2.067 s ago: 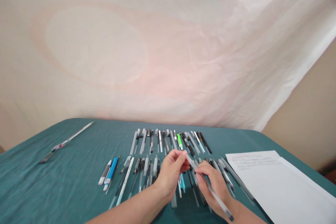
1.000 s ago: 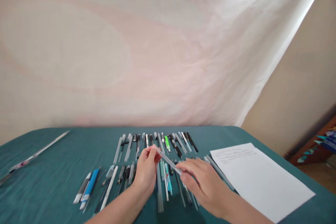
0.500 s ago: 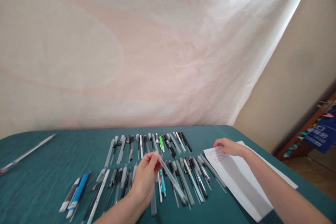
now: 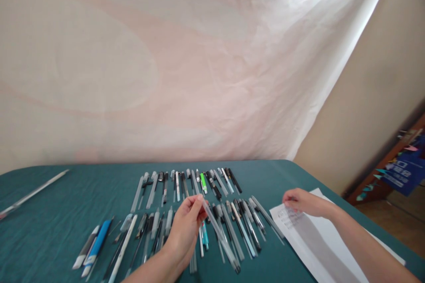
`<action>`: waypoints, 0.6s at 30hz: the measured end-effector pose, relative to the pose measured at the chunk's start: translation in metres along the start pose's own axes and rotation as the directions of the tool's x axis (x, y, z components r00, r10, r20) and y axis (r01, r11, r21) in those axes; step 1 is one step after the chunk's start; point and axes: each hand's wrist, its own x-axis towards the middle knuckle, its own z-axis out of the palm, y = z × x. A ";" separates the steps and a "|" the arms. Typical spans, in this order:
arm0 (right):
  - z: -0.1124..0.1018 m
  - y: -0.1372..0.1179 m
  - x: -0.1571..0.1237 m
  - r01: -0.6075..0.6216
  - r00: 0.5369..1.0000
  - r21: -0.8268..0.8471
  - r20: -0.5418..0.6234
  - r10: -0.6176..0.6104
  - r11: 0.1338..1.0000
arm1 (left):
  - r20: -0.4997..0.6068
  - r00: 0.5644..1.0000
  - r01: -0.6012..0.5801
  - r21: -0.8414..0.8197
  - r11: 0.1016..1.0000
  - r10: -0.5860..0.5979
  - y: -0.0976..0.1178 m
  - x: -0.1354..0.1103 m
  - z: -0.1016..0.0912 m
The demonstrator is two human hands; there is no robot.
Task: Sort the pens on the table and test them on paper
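Here, the clear pen [image 4: 218, 232] slants down and rightward from the left hand [image 4: 189, 225], its upper end between thumb and forefinger, which are closed in a pinch, while its lower length passes over the near row of pens [image 4: 245, 234]. Meanwhile, the right hand [image 4: 300, 201] rests curled at the far edge of the paper [image 4: 314, 247], fingertips touching it, though whether they pinch it I cannot tell.

The head camera looks forward; the table [image 4: 99, 190] lies below.
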 end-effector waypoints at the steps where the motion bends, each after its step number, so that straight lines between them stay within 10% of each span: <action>1: 0.000 0.000 0.000 -0.009 1.000 -0.006 -0.002 0.009 1.000 | 0.003 1.000 0.001 -0.002 1.000 -0.001 0.000 0.000 0.000; 8: 0.010 -0.072 -0.013 0.097 0.954 -0.146 -0.268 -0.134 0.985 | -0.019 1.000 -0.001 0.011 1.000 0.002 0.003 -0.001 0.001; 13: 0.059 -0.175 -0.045 0.233 0.969 0.226 0.031 -0.246 0.946 | -0.012 0.999 -0.048 0.038 0.998 0.049 -0.002 0.001 -0.002; 18: 0.095 -0.210 -0.056 0.150 0.965 0.440 0.129 -0.228 0.885 | -0.010 0.995 -0.101 0.049 0.994 0.102 -0.005 0.003 -0.005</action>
